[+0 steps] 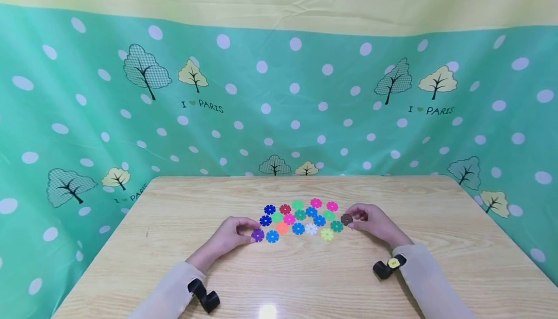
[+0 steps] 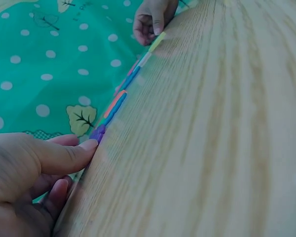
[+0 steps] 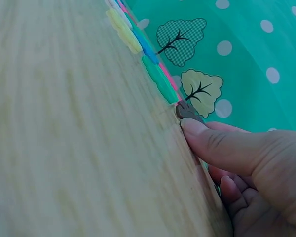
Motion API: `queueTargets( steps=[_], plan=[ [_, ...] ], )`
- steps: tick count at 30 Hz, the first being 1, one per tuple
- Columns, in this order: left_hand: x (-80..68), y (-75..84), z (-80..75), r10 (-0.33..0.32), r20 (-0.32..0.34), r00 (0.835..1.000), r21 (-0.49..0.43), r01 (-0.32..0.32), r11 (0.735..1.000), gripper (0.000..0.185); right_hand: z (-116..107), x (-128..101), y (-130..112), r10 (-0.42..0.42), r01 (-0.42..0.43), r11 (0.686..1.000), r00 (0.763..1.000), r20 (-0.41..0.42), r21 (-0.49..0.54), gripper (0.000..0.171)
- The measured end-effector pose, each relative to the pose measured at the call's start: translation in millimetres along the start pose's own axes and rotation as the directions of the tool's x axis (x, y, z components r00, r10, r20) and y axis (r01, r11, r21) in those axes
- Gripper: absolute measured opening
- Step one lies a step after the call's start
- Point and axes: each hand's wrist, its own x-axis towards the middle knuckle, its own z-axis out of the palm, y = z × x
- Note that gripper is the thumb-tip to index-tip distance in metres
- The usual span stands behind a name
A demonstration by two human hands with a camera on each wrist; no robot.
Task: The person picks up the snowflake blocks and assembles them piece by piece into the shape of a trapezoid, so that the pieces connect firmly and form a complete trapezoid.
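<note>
At the left end of a cluster of notched plastic discs, my left hand (image 1: 233, 235) pinches a purple disc (image 1: 257, 235) between thumb and fingers. The left wrist view shows the thumb on the edge of this purple disc (image 2: 98, 133). Over at the right end, my right hand (image 1: 370, 220) grips a brown disc (image 1: 346, 220), its thumb on the near side in the right wrist view. Between the hands several discs lie flat, among them a light blue disc (image 1: 272, 236), a white disc (image 1: 311, 228), a yellow disc (image 1: 327, 234) and a dark green disc (image 1: 336, 226).
The discs lie on a wood-grain table (image 1: 279, 280). Behind it hangs a green dotted curtain (image 1: 261, 86) with printed trees. Black wrist cameras, the left camera (image 1: 204, 296) and the right camera (image 1: 388, 265), stick out from the sleeves.
</note>
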Motion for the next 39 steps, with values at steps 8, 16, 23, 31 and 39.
queueTargets(
  steps=[8, 16, 23, 31, 39],
  plan=[
    [-1.1, -1.0, -3.0, 0.113, 0.069, 0.991, 0.033, -0.116, 0.993, 0.035, -1.8, -0.9, 2.7, -0.022, 0.022, 0.998, 1.000, -0.004, 0.053, 0.026],
    [-3.4, 1.1, -4.2, 0.133, 0.094, 0.987, 0.087, -0.141, 0.986, 0.031, -1.6, -2.3, 2.7, -0.015, 0.018, 0.998, 0.999, -0.047, 0.057, 0.022],
    [-2.3, 0.3, -4.9, 0.093, 0.066, 0.993, 0.060, -0.097, 0.993, 0.030, -0.6, -2.9, 1.2, -0.011, 0.017, 0.998, 0.996, -0.091, 0.064, 0.018],
    [-2.3, -0.1, -6.6, 0.097, 0.086, 0.992, 0.088, -0.104, 0.991, 0.034, 0.4, -2.7, 3.8, -0.043, 0.052, 0.993, 0.995, -0.092, 0.102, 0.018],
    [-1.8, -1.0, -8.3, 0.107, 0.103, 0.989, 0.094, -0.117, 0.989, 0.038, 1.5, -1.9, 3.0, -0.019, 0.031, 0.995, 0.993, -0.115, 0.100, 0.016]
  ],
)
